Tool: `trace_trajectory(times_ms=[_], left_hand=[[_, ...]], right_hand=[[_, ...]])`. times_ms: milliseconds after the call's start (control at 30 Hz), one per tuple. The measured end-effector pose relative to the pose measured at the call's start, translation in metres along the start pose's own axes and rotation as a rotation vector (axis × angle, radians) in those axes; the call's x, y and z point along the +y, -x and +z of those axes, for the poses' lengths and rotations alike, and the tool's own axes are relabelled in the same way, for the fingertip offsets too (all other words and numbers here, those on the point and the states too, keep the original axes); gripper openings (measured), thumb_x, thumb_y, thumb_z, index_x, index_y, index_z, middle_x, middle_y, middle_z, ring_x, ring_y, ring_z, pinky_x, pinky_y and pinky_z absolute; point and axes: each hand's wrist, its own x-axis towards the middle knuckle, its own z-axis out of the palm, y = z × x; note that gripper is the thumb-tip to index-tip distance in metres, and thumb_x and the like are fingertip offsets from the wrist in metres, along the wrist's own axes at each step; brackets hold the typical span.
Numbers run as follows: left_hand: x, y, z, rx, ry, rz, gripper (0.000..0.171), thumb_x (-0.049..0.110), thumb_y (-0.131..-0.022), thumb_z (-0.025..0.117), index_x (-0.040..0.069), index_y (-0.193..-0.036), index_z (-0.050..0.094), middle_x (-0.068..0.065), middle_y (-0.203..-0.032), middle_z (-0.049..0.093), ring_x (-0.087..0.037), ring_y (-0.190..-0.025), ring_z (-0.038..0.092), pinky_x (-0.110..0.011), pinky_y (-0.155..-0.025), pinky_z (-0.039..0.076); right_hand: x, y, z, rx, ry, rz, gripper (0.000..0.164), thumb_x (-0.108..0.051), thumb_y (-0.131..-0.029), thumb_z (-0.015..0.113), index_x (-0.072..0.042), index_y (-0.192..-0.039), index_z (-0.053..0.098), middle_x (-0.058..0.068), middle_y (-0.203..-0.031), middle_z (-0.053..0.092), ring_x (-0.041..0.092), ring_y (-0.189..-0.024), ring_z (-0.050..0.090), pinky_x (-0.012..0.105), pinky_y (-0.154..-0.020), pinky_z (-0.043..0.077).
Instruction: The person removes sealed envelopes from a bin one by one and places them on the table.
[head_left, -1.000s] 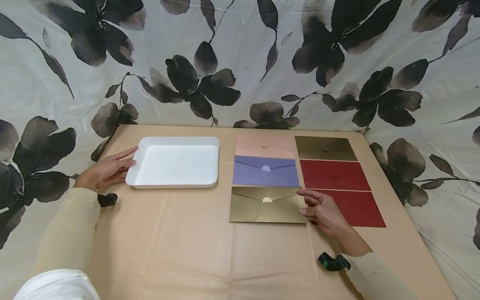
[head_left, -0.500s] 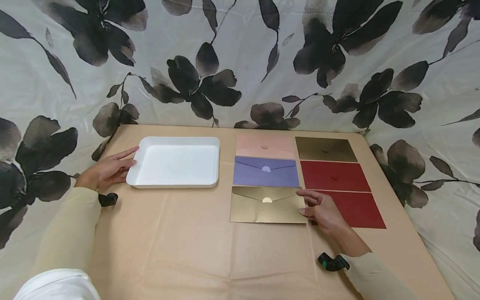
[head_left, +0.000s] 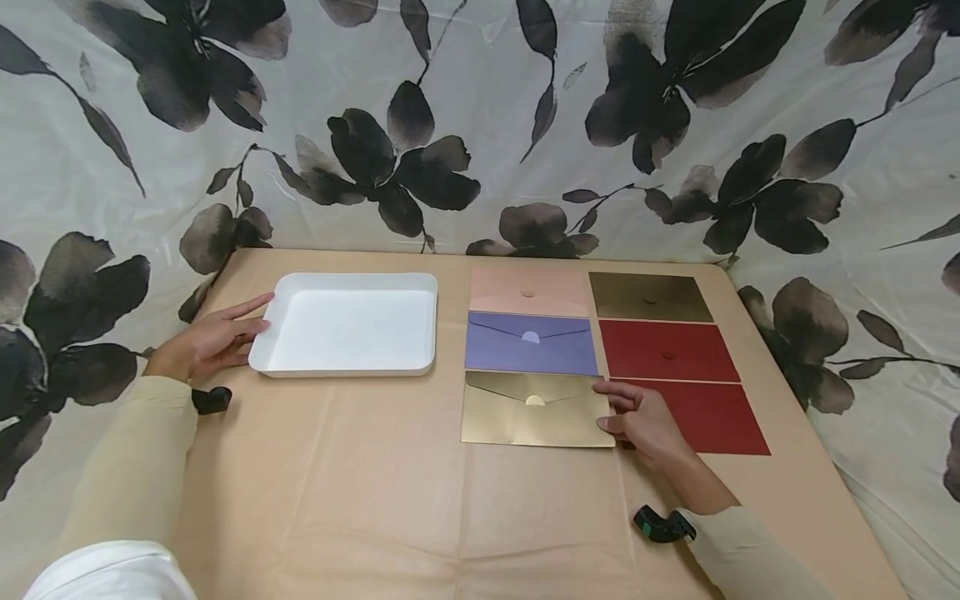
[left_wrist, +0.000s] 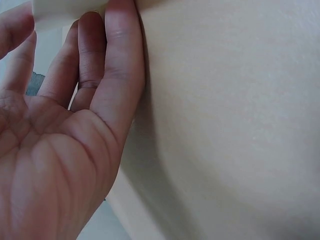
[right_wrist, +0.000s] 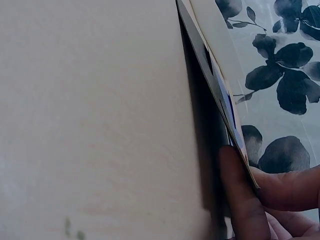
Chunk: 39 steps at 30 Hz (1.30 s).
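Observation:
In the head view, my left hand (head_left: 213,337) holds the left rim of a shallow white tray (head_left: 345,325). The left wrist view shows fingers (left_wrist: 122,55) against the tray's edge (left_wrist: 60,12). My right hand (head_left: 645,425) pinches the right edge of a light gold envelope (head_left: 532,417), its flap side up. That edge is lifted off the table in the right wrist view, between thumb and fingers (right_wrist: 242,200). A purple envelope (head_left: 528,354) and a pink one (head_left: 528,292) lie beyond it.
To the right lie two red envelopes (head_left: 697,417) in line with a dark gold one (head_left: 652,297). A light brown cover (head_left: 375,500) spreads over the table. Behind it hangs white cloth (head_left: 517,183) printed with dark flowers.
Both hands stay almost where they were, still on the tray and the light gold envelope. That envelope has turned very slightly.

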Motion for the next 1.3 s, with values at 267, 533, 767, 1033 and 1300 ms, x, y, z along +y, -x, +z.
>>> trace_trajectory(times_ms=[267,533,767,1033,1300], left_hand=[[0.001,0.002,-0.001,-0.003,0.014,-0.002,0.080,0.040,-0.105,0.061,0.044,-0.165,0.008,0.031,-0.103,0.063,0.004,-0.096,0.066,-0.024,-0.087,0.061],[0.002,0.003,0.000,-0.029,0.044,0.008,0.080,0.036,-0.106,0.060,0.045,-0.165,0.006,0.029,-0.103,0.068,0.004,-0.097,0.069,-0.025,-0.086,0.061],[0.003,0.003,0.000,-0.025,0.039,-0.003,0.081,0.037,-0.105,0.061,0.046,-0.164,0.007,0.031,-0.102,0.066,0.004,-0.097,0.068,-0.024,-0.086,0.061],[0.002,0.002,0.000,-0.037,0.050,0.004,0.081,0.037,-0.106,0.061,0.047,-0.164,0.007,0.032,-0.103,0.066,0.005,-0.098,0.068,-0.024,-0.086,0.061],[0.001,0.001,-0.002,-0.038,0.048,0.002,0.080,0.037,-0.106,0.060,0.046,-0.164,0.006,0.031,-0.103,0.065,0.005,-0.097,0.067,-0.023,-0.085,0.061]], right_hand=[[0.000,-0.001,0.001,0.007,0.016,-0.005,0.059,0.009,-0.089,0.071,-0.002,-0.146,0.057,-0.008,-0.076,0.045,0.010,-0.058,0.049,0.026,-0.051,0.041],[0.000,-0.001,0.001,0.001,0.031,-0.048,0.055,0.011,-0.088,0.069,0.003,-0.141,0.059,-0.006,-0.081,0.045,0.008,-0.056,0.034,0.025,-0.049,0.031],[0.000,-0.002,0.004,0.026,0.062,-0.064,0.050,0.010,-0.088,0.071,0.003,-0.137,0.061,-0.001,-0.087,0.047,0.010,-0.056,0.036,0.026,-0.048,0.030],[-0.008,-0.001,0.008,0.046,0.127,-0.071,0.051,0.010,-0.086,0.073,0.003,-0.136,0.063,0.001,-0.083,0.046,0.012,-0.057,0.040,0.027,-0.047,0.032],[-0.009,-0.002,0.010,0.067,0.227,-0.090,0.048,0.010,-0.085,0.074,0.004,-0.132,0.066,0.002,-0.077,0.047,0.012,-0.055,0.042,0.028,-0.047,0.036]])
